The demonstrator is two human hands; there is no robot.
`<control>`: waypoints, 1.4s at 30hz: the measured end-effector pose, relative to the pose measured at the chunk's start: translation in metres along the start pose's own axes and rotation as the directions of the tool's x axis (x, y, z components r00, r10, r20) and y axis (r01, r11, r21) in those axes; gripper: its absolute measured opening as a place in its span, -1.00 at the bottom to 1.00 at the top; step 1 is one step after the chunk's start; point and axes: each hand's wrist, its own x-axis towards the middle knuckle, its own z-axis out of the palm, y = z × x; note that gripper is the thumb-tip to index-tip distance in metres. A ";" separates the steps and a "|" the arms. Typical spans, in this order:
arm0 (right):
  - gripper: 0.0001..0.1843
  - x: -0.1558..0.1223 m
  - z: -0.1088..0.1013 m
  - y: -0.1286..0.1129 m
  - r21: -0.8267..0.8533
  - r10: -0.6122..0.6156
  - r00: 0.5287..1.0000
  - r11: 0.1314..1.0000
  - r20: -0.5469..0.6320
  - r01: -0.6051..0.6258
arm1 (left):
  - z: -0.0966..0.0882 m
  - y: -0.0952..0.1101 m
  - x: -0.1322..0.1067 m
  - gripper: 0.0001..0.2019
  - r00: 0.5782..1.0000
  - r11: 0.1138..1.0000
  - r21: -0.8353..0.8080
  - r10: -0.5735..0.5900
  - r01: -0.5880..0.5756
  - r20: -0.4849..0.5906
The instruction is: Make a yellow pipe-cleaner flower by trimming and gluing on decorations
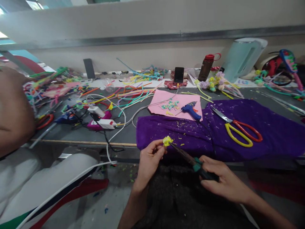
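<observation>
My left hand [151,157] pinches a small, fuzzy yellow flower-like piece [167,141] above the near edge of a purple towel [152,128]. In my right hand [220,176] is a scissors-like tool [183,152] with long dark blades and a green and black handle. Its tip points left and meets or nearly meets the yellow piece; whether the blades are parted is too small to tell. Yellow clippings lie on the towel beyond my hands. Large scissors [234,125] with one red and one yellow handle loop rest on the towel at the right.
A blue glue gun [192,111] and cut bits lie on a pink sheet [158,101]. White cables and a power strip [103,123] are on the left, near a seated person [11,111]. Fuzzy stems [135,95], a phone [179,75], bottle [206,68] and kettle [243,58] stand behind.
</observation>
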 end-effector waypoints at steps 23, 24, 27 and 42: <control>-0.80 -0.008 -0.013 0.003 0.105 0.023 1.000 0.994 -0.006 -0.023 | -0.002 -0.003 0.004 -0.78 0.989 0.967 -0.223 -0.140 0.124 -0.056; -0.79 -0.011 -0.018 0.007 0.061 0.031 0.999 0.998 -0.021 -0.029 | -0.002 -0.003 0.004 -0.78 0.990 0.966 -0.228 -0.134 0.119 -0.051; -0.81 -0.022 -0.040 0.020 -0.109 0.055 0.991 0.992 -0.124 -0.069 | -0.003 -0.003 0.004 -0.77 0.992 0.968 -0.227 -0.123 0.111 -0.039; -0.57 -0.019 -0.206 0.112 -0.578 0.250 0.761 0.523 -0.598 -0.626 | -0.001 0.004 0.008 -0.73 0.993 0.909 -0.403 -0.115 0.107 0.004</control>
